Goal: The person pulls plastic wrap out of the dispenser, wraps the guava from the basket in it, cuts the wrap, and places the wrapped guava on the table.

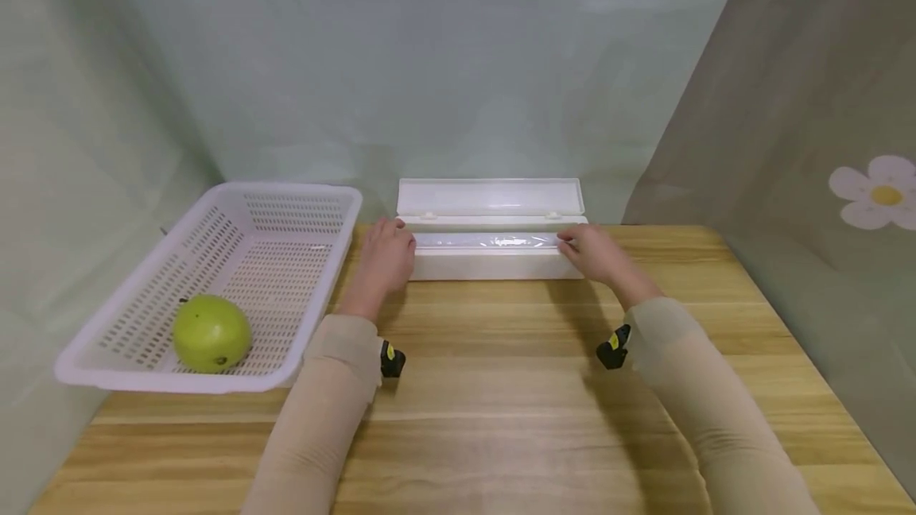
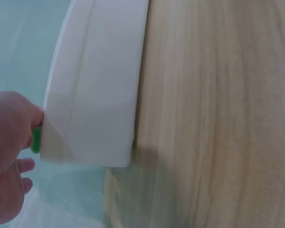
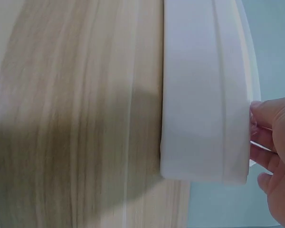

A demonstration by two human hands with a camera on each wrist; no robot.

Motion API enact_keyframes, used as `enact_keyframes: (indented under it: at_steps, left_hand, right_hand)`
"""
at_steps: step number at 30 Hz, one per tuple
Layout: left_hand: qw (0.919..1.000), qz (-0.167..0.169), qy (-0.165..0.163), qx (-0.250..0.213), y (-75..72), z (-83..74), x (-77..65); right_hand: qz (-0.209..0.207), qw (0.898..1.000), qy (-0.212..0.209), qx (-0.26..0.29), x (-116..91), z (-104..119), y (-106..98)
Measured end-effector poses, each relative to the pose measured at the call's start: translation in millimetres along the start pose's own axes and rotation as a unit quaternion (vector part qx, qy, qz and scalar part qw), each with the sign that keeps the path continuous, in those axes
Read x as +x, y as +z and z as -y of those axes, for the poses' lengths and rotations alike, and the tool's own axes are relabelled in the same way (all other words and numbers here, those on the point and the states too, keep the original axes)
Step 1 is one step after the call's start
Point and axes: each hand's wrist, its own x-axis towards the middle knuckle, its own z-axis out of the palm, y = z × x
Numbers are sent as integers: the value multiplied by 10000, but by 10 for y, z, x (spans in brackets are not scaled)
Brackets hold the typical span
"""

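Note:
A long white cling film box (image 1: 498,265) stands at the back of the table with its lid (image 1: 490,196) tipped up behind. Along its opening lies shiny clear cling film (image 1: 494,240). My left hand (image 1: 388,254) is at the left end, thumb and fingers bent around the film's end. In the left wrist view a small green piece (image 2: 36,139) shows between these fingers, beside the box wall. At the right end, my right hand (image 1: 590,251) pinches the film's other end. Crinkled clear film shows at those fingertips in the right wrist view; the box rim hides part of the grip.
To the left stands a white plastic basket (image 1: 325,292) with slotted walls, holding a round green fruit (image 1: 211,334). The wooden table (image 1: 494,420) runs up to a pale curtain (image 1: 458,62) behind the box. Another curtain with a flower print (image 1: 876,193) hangs on the right.

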Motion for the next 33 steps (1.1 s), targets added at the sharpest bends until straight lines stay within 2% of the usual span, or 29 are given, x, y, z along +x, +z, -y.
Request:
enact_keyframes:
  at_steps: [10,18,23,27,29,33]
  left_hand:
    - [9998,12,-169,-107,-80,-28,40]
    - [9970,-587,-125,-487,7,16,0]
    - [9940,-887,-92,-627,10,7,0]
    - [9924,-998,-96,-709,-2,-4,15]
    - [9916,-1030,-103,-775,10,7,17]
    - [9890,-1158,-40,-919,57,45,15]
  right_hand:
    - [-42,9993,274,234,23,0,0]
    - [-417,9979,436,248,-17,-17,85]
    - [-909,9944,514,176,-59,-14,127]
    - [-1253,9909,486,75,-85,-12,139]
    - [-1269,9908,460,-41,-101,-19,146]
    - [-1402,9892,77,-421,-149,-50,171]
